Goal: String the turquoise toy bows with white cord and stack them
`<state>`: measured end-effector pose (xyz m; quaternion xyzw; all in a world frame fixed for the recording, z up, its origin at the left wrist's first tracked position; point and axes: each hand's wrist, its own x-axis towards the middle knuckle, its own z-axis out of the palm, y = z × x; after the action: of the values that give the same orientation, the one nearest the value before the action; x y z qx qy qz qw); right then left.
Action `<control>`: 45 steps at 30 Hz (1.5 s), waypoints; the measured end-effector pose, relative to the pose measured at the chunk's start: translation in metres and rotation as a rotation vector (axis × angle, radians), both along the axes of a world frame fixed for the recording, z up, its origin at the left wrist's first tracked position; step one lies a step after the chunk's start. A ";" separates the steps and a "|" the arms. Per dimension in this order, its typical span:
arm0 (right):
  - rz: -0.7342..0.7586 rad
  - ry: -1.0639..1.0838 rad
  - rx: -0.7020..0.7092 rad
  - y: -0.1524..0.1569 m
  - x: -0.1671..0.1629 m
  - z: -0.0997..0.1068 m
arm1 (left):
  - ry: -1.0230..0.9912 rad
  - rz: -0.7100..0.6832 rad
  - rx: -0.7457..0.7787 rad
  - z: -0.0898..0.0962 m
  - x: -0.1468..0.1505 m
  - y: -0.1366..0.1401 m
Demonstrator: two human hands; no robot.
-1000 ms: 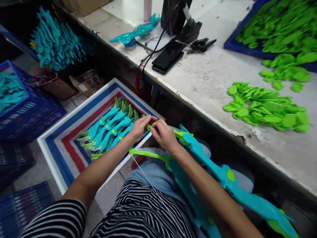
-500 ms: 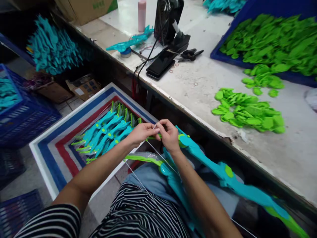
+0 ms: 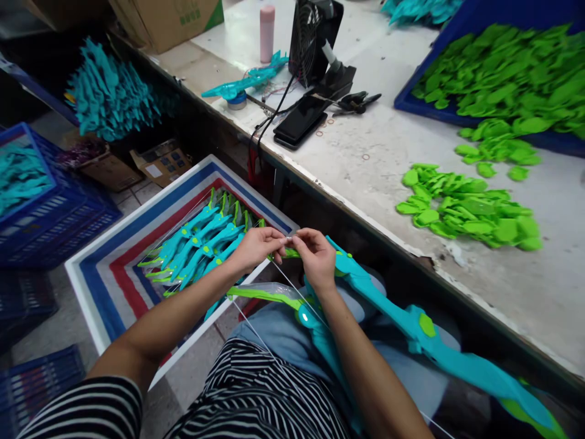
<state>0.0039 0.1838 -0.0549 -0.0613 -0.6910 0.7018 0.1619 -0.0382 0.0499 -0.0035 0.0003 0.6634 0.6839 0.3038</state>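
Note:
My left hand [image 3: 260, 249] and my right hand [image 3: 316, 259] meet above my lap, both closed in a fingertip pinch. Between them is a short bit of white string [image 3: 289, 280]; a knot, if there is one, is too small to make out. Just under my fingers lies the green tip of a blue plastic toy bow [image 3: 397, 311], which stretches across my lap to the lower right. A second blue toy bow [image 3: 326, 344] with a green limb rests on my lap nearer my body, partly hidden by my right forearm.
A white-rimmed tray [image 3: 85, 311] at left holds several strung bows [image 3: 205, 244]. On the worktable [image 3: 365, 201] are loose green plastic pieces [image 3: 479, 210], a blue crate [image 3: 411, 91] of more, a phone [image 3: 299, 122], a fan [image 3: 311, 42] and a pink bottle [image 3: 267, 33]. Blue crates [image 3: 86, 219] stand far left.
My fingertips have drawn slightly apart, with a short bit of string now showing between them. The whole view has shifted a little; the bows stay on my lap.

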 end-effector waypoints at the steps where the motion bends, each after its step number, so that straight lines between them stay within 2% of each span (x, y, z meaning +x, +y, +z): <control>1: -0.027 0.025 0.062 -0.001 0.002 0.001 | 0.018 -0.002 -0.007 0.000 0.001 0.000; 4: -0.034 0.102 0.276 -0.002 0.005 0.006 | 0.103 -0.016 -0.034 -0.002 0.003 0.001; 6: -0.009 0.131 0.345 -0.001 0.006 0.009 | 0.174 -0.026 -0.063 -0.005 0.005 0.000; 12: 0.113 0.096 0.365 0.011 0.004 0.010 | 0.402 -0.091 -0.191 -0.014 0.007 -0.002; 15: 0.175 0.078 0.349 0.015 0.002 0.009 | 0.442 -0.141 -0.219 -0.017 0.006 -0.004; 17: 0.209 0.093 0.389 0.017 0.001 0.008 | 0.468 -0.175 -0.254 -0.019 0.006 -0.006; 20: 0.205 0.139 0.529 0.017 0.001 0.005 | 0.556 -0.206 -0.371 -0.020 0.005 -0.007; 24: 0.125 0.217 0.700 0.012 0.004 -0.003 | 0.694 -0.270 -0.591 -0.018 0.006 -0.007; 31: 0.020 0.282 0.855 0.002 0.008 -0.011 | 0.912 -0.506 -0.942 -0.008 0.005 -0.004; 34: -0.044 0.242 0.850 0.006 0.008 -0.009 | 0.933 -0.520 -0.927 -0.008 0.005 -0.006; 37: -0.086 0.184 0.731 0.013 0.009 -0.003 | 0.856 -0.465 -0.785 -0.011 0.006 -0.010; 41: 0.039 0.170 0.640 0.011 0.013 0.003 | 0.725 -0.335 -0.585 -0.014 0.007 -0.013; 45: 0.045 0.142 0.655 0.000 0.014 0.003 | 0.772 -0.306 -0.614 -0.017 0.007 -0.010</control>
<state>0.0176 0.1834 -0.0517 0.0583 -0.8679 0.4486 0.2050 -0.0310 0.0399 -0.0202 0.2605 0.8897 0.3554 0.1192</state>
